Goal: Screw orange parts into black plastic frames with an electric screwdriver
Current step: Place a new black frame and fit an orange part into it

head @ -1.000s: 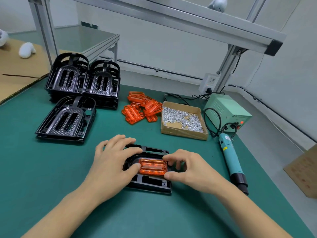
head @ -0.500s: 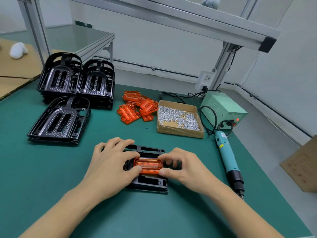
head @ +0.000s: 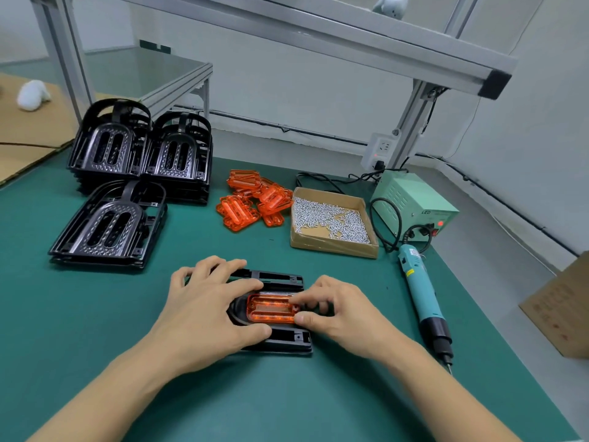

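A black plastic frame point(head: 280, 341) lies flat on the green mat in front of me. An orange part point(head: 271, 309) sits in its middle recess. My left hand point(head: 207, 307) rests across the frame's left half, thumb along the near edge and fingers spread over the far edge. My right hand point(head: 338, 311) pinches the orange part's right end between thumb and forefinger. The teal electric screwdriver point(head: 422, 291) lies on the mat to the right, tip toward me, apart from both hands.
An open cardboard box of silver screws point(head: 331, 221) stands behind the frame. Loose orange parts point(head: 251, 202) lie heaped left of it. Stacks of black frames point(head: 137, 161) fill the back left. A green power supply point(head: 411, 205) and a brown carton point(head: 561, 311) stand at right.
Both hands stay on the frame and the orange part. My right thumb and forefinger have closed in a little on the part's right end. The view shifted slightly.
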Demonstrator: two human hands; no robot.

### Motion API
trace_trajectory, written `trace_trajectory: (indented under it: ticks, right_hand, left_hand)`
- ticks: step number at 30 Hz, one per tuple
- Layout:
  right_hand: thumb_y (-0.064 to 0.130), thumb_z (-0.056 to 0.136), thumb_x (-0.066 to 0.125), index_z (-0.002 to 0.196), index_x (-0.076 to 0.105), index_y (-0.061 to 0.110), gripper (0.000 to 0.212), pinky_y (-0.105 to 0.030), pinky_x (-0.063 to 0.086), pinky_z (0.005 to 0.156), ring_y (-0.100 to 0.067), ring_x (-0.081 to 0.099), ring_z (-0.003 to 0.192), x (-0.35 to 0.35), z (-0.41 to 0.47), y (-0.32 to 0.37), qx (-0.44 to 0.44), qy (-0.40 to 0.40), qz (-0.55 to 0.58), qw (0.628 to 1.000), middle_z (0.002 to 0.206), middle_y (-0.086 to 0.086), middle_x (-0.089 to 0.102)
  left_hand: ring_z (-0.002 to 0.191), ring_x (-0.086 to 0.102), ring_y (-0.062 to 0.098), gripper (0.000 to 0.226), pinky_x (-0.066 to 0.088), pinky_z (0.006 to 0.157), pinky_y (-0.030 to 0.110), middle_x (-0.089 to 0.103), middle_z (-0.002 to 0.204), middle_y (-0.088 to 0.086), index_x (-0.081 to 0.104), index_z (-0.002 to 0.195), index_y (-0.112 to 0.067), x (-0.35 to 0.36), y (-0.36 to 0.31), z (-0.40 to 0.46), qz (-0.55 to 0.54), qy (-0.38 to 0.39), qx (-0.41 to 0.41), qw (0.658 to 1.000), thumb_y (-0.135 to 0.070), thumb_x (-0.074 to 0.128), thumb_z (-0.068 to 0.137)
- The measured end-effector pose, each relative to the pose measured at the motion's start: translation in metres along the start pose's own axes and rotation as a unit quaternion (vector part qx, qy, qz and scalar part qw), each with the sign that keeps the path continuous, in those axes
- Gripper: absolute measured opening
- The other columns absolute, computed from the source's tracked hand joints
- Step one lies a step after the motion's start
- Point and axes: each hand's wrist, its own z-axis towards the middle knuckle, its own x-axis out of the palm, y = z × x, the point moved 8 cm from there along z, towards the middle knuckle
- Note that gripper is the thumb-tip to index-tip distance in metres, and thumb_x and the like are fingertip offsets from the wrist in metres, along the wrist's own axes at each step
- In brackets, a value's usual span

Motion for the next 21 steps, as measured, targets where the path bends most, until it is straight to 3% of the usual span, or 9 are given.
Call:
trace_trajectory:
  ticks: [3, 8, 11, 14, 16, 18, 21]
  right_hand:
    - [0.034, 0.088, 0.069, 0.113, 0.070, 0.036, 0.025, -0.029, 0.044, 0.080, -0.004, 0.046, 0.074, 0.003, -0.002, -0.001, 0.004, -0.002, -0.004, 1.000, 0.088, 0.009, 0.051]
    - [0.036, 0.090, 0.065, 0.122, 0.062, 0.038, 0.032, -0.023, 0.038, 0.086, 0.001, 0.049, 0.089, -0.006, -0.011, -0.004, 0.005, -0.055, -0.013, 0.998, 0.098, 0.016, 0.053]
    - [0.035, 0.094, 0.058, 0.129, 0.057, 0.038, 0.035, -0.024, 0.022, 0.102, -0.004, 0.045, 0.113, -0.016, -0.015, -0.001, -0.003, -0.095, -0.110, 0.989, 0.117, 0.015, 0.053]
    - [0.030, 0.095, 0.056, 0.133, 0.054, 0.036, 0.039, -0.027, 0.009, 0.110, -0.005, 0.041, 0.124, -0.030, -0.021, -0.003, 0.021, -0.140, -0.206, 0.968, 0.129, 0.013, 0.050]
    - [0.022, 0.091, 0.060, 0.134, 0.055, 0.028, 0.043, -0.033, 0.019, 0.108, -0.016, 0.045, 0.124, -0.050, -0.030, -0.011, 0.056, -0.193, -0.255, 0.946, 0.131, 0.005, 0.052]
    - [0.019, 0.090, 0.060, 0.137, 0.051, 0.022, 0.048, -0.034, 0.033, 0.094, -0.024, 0.047, 0.118, -0.073, -0.042, -0.026, 0.129, -0.230, -0.295, 0.918, 0.130, -0.003, 0.052]
    - [0.034, 0.094, 0.055, 0.144, 0.036, 0.021, 0.056, -0.033, 0.041, 0.079, -0.024, 0.043, 0.116, -0.100, -0.057, -0.063, 0.281, -0.208, -0.324, 0.879, 0.125, -0.005, 0.046]
  left_hand:
    - [0.137, 0.003, 0.003, 0.091, 0.000, 0.107, 0.032, 0.019, 0.150, -0.024, 0.043, 0.130, -0.052, 0.000, 0.000, 0.001, 0.008, 0.013, 0.000, 1.000, -0.085, 0.025, 0.047]
    - [0.133, 0.008, 0.005, 0.093, 0.002, 0.100, 0.032, 0.022, 0.150, -0.023, 0.044, 0.128, -0.053, 0.001, -0.001, 0.003, 0.052, -0.009, -0.024, 0.998, -0.086, 0.014, 0.047]
    - [0.133, 0.009, 0.008, 0.084, 0.003, 0.097, 0.033, 0.024, 0.150, -0.022, 0.045, 0.127, -0.054, 0.001, -0.003, 0.005, 0.062, -0.016, -0.044, 0.997, -0.086, 0.020, 0.054]
    - [0.134, 0.010, 0.010, 0.081, 0.004, 0.098, 0.034, 0.024, 0.150, -0.021, 0.046, 0.127, -0.053, 0.002, -0.004, 0.006, 0.062, -0.015, -0.048, 0.997, -0.084, 0.022, 0.056]
    - [0.134, 0.009, 0.009, 0.082, 0.003, 0.098, 0.033, 0.023, 0.150, -0.021, 0.045, 0.128, -0.053, 0.003, -0.005, 0.006, 0.067, -0.015, -0.042, 0.997, -0.085, 0.018, 0.057]
    - [0.133, 0.008, 0.008, 0.072, 0.002, 0.098, 0.033, 0.022, 0.150, -0.021, 0.044, 0.128, -0.053, 0.004, -0.004, 0.006, 0.070, -0.016, -0.039, 0.997, -0.085, 0.025, 0.068]
    - [0.133, 0.010, 0.008, 0.064, 0.003, 0.099, 0.032, 0.024, 0.150, -0.021, 0.046, 0.128, -0.050, 0.005, -0.004, 0.007, 0.071, -0.027, -0.033, 0.997, -0.082, 0.031, 0.075]
